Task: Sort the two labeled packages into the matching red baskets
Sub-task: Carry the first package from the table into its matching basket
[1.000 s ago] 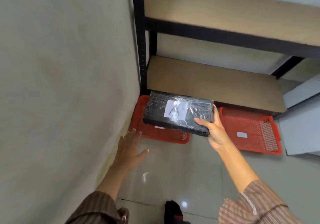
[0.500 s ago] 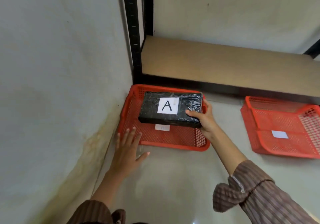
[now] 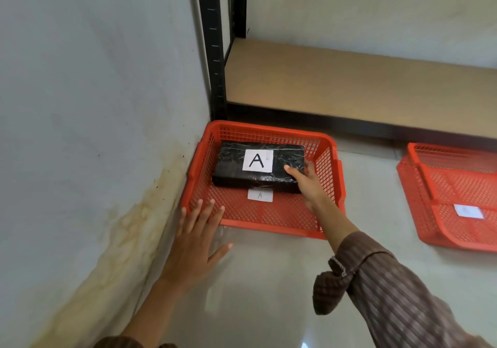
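A black plastic-wrapped package (image 3: 234, 170) with a white label marked A lies low inside the left red basket (image 3: 269, 221), just behind that basket's own small white A tag (image 3: 259, 195). My right hand (image 3: 306, 183) grips the package's right end, thumb on top. My left hand (image 3: 197, 237) hovers flat with fingers spread over the floor at the basket's front left corner, holding nothing. A second red basket (image 3: 430, 213) with a white tag lies on the floor to the right, partly cut off by the frame edge. No second package is in view.
A white, stained wall (image 3: 94, 132) runs close along the left. A black metal rack post (image 3: 212, 51) and a low tan shelf board (image 3: 336, 81) stand directly behind the baskets. Glossy pale floor (image 3: 263, 280) lies in front.
My right hand has lowered the A package from above the left basket down into it. The view has dropped closer to the floor. My left hand stays near the basket's front corner.
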Demonstrator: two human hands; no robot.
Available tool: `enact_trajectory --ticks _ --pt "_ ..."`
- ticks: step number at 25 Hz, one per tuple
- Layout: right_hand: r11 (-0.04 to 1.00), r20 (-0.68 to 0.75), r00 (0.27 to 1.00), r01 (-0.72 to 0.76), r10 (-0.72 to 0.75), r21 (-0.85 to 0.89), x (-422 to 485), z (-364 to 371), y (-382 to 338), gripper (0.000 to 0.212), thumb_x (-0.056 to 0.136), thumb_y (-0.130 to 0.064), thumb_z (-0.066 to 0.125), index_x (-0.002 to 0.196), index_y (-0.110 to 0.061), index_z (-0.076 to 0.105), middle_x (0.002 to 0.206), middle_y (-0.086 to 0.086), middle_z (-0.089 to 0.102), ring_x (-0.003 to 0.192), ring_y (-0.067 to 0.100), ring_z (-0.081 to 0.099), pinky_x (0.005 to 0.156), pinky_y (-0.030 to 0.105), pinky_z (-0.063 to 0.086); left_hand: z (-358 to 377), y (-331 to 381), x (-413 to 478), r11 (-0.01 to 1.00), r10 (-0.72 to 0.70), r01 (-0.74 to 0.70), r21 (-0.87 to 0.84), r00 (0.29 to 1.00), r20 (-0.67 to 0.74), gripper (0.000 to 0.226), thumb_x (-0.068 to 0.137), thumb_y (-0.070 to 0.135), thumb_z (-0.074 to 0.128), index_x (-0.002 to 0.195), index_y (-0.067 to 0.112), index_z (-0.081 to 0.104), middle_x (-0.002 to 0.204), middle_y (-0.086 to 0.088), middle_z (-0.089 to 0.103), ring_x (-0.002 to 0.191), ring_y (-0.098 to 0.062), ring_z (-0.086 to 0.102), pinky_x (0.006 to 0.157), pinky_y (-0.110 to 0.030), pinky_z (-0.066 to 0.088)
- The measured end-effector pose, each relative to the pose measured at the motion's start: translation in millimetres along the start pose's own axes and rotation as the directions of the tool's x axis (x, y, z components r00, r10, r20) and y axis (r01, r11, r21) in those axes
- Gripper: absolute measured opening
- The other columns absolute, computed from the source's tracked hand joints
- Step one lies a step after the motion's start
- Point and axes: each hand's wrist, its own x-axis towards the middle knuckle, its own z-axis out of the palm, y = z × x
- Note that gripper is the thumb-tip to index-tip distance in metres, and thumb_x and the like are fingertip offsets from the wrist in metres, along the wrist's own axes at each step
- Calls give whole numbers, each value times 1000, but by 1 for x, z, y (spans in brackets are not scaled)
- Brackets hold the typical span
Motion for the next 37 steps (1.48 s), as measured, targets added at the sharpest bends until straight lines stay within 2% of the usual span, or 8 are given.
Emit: enact_trajectory --ticks 3,8,14,16,19,24,29,37 --pt "986 -41 998 45 -52 -159 4 16 7 64 86 -35 62 143 -27 33 144 9 44 133 30 41 111 51 36 2 1 -1 1000 0 0 27 1000 2 84 87 69 6 142 13 36 151 -13 36 142 -37 26 116 -43 -6" --pt "890 -220 975 -77 -26 -448 11 30 7 68 88 -55 49 146 -33 23 158 19 4 145 40 0 119 55 9 5 0 -1 997 -4 4 71 1000 5 83 87 69 8 142 12 37 150 -13 37 141 -38 29 116 -46 -1" --pt "841 -253 967 -133 -5 -525 10 32 6 69 89 -58 43 147 -33 15 157 23 -4 145 40 -5 117 53 2 3 2 -1 997 -20 18 80 1000 20 83 88 68 10 141 11 39 149 -15 39 139 -38 31 116 -46 0" --pt "842 -240 971 -119 -13 -526 10 29 5 70 88 -58 44 146 -30 17 157 22 0 145 40 -2 119 53 5 3 2 0 996 -17 14 87 999 29 83 88 67 8 140 10 40 148 -16 41 138 -39 34 118 -50 4" --pt "869 -208 978 -81 -26 -488 4 24 2 74 86 -57 49 145 -20 23 156 19 15 144 38 11 119 54 13 -2 4 2 997 -42 35 72 994 98 86 89 65 3 136 8 46 142 -18 48 133 -40 43 112 -61 25" --pt "856 -183 973 26 -140 -517 -32 11 -33 64 88 -41 56 138 -6 37 144 18 41 134 36 35 113 49 30 -36 13 7 990 -101 113 -81 986 132 110 69 79 -15 146 13 26 155 -15 27 146 -34 20 120 -52 10" --pt "872 -163 966 99 -199 -480 -105 -10 -109 44 88 -17 60 129 -9 49 134 16 51 124 29 47 109 42 38 -133 53 13 983 -118 134 -123 985 130 63 95 48 39 146 14 25 155 -12 29 144 -26 25 121 -47 17" --pt "915 -286 936 78 -204 -396 -266 -52 -308 29 84 -6 61 113 -4 58 117 19 58 95 25 54 92 37 44 -376 152 8 996 5 3 -84 996 94 57 96 42 43 144 13 33 150 -12 39 136 -28 38 116 -40 28"
